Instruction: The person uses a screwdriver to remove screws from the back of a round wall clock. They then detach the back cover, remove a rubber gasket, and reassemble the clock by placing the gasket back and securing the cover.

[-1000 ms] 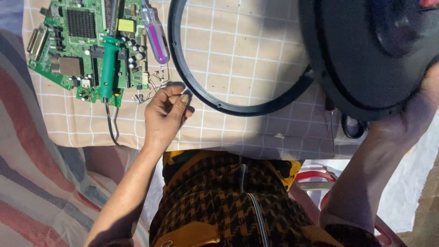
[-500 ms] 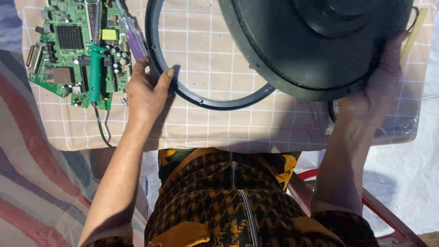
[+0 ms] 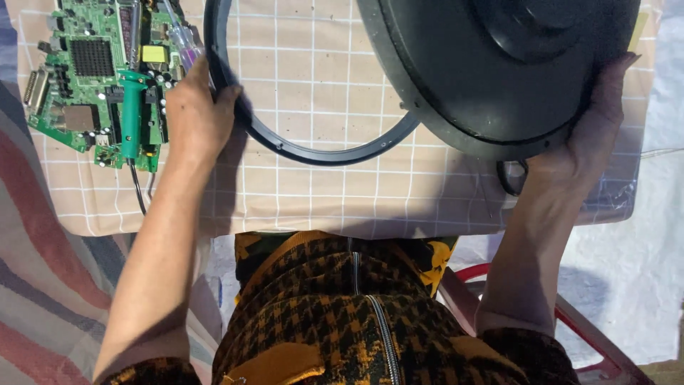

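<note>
Head view: both hands on the black round parts over the checked cloth

The left hand (image 3: 196, 117) lies palm down on the table, its fingers curled over the left edge of the black ring (image 3: 313, 153), thumb side toward the circuit board. The grip looks like a hold on the rim, probably to steady the ring or keep it flat against the cloth, though the fingertips are hidden behind the rim and how tightly they close cannot be told. The right hand (image 3: 595, 135) is spread, palm cupping the lower right edge of the large black dished cover (image 3: 499, 71), with the fingers reaching up along its side. The cover is tilted and raised over the table, overlapping the right part of the ring, so the open palm seems to bear its weight from below.

Just left of the left hand sits a green circuit board (image 3: 92, 71) with a green-handled tool (image 3: 130, 117) laid across it, a dark cable running from it off the table edge. A clear-handled screwdriver (image 3: 182, 36) lies above the knuckles, beside the ring. All of this rests on a beige checked tablecloth (image 3: 320, 192). Under the cover's lower edge a small dark loop (image 3: 509, 178) shows, too hidden to name. A striped cloth (image 3: 43, 271) lies to the left below the table
</note>
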